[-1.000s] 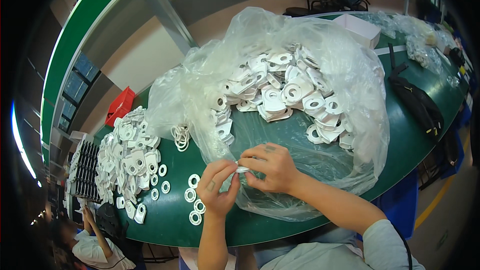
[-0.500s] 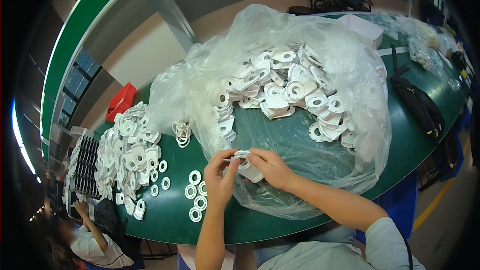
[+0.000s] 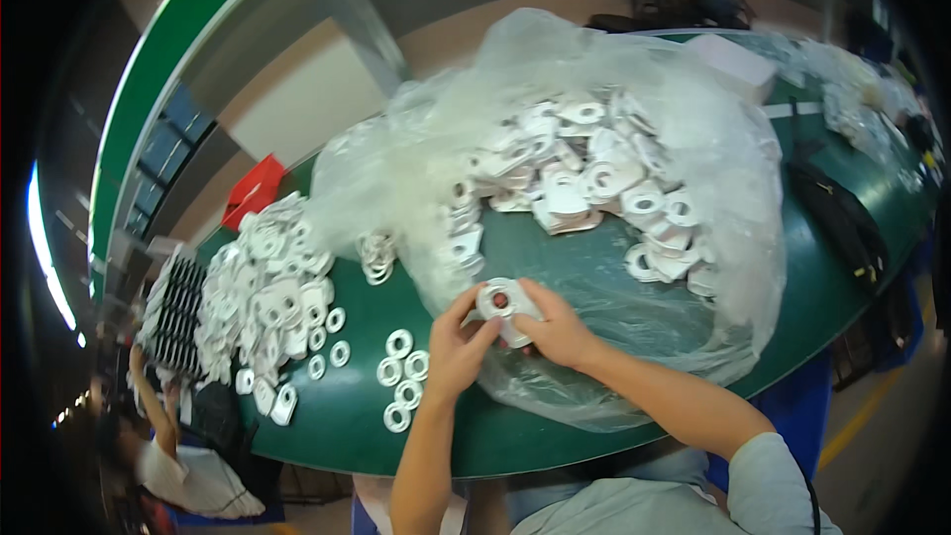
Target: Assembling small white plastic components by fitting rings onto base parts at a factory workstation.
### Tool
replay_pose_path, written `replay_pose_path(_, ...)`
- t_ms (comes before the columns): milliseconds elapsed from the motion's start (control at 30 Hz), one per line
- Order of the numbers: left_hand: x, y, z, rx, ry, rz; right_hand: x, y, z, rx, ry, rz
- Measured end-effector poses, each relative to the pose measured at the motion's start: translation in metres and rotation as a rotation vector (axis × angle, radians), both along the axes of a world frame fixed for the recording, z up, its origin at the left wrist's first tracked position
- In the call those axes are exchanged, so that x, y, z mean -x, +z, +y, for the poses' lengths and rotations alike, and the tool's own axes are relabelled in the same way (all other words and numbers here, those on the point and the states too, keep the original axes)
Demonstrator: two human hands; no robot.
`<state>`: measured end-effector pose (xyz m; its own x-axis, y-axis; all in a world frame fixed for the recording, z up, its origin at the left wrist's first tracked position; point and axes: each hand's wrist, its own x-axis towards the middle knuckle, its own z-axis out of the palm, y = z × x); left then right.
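Between my two hands is a white plastic part (image 3: 514, 331) with a round ring-shaped end and a flatter tab. Its round end faces up, and something reddish shows through the centre hole. My left hand (image 3: 460, 345) grips its left side, fingers behind and thumb at the lower edge. My right hand (image 3: 553, 327) closes on the right side, its thumb lying over the front. Both hands are over the near edge of a clear plastic bag (image 3: 594, 337). Several loose white rings (image 3: 399, 343) lie on the green table left of my left hand.
A heap of similar white parts (image 3: 567, 200) lies on the spread bag. Another pile (image 3: 267, 287) is at left, beside black racks (image 3: 180, 312) and a red bin (image 3: 254, 190). White loops (image 3: 376, 260) lie between. A co-worker (image 3: 193, 471) sits at lower left; a black bag (image 3: 837, 223) is at right.
Both hands have shifted slightly right and turned the white part so its round face shows more fully. The whole view has also shifted slightly, and the co-worker's arm has risen.
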<state>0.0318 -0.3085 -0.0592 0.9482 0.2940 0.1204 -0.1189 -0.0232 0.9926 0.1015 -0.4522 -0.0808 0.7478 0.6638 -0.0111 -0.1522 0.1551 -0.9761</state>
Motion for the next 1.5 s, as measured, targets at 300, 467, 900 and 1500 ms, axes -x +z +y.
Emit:
replay_pose_path(300,0.044,0.041,0.127,-0.249,0.51,0.208,-0.009,-0.005,-0.006,-0.187,0.165,0.02)
replay_pose_path(467,0.075,0.077,0.287,-0.414,0.907,0.122,-0.008,-0.006,-0.003,-0.174,0.171,0.019)
replay_pose_path(900,-0.046,-0.025,0.182,-1.297,0.49,0.034,0.001,0.002,0.0,0.075,0.148,-0.265)
replay_pose_path(1500,0.035,0.01,0.134,-0.775,0.358,0.135,-0.002,-0.009,-0.002,0.092,0.108,-0.412)
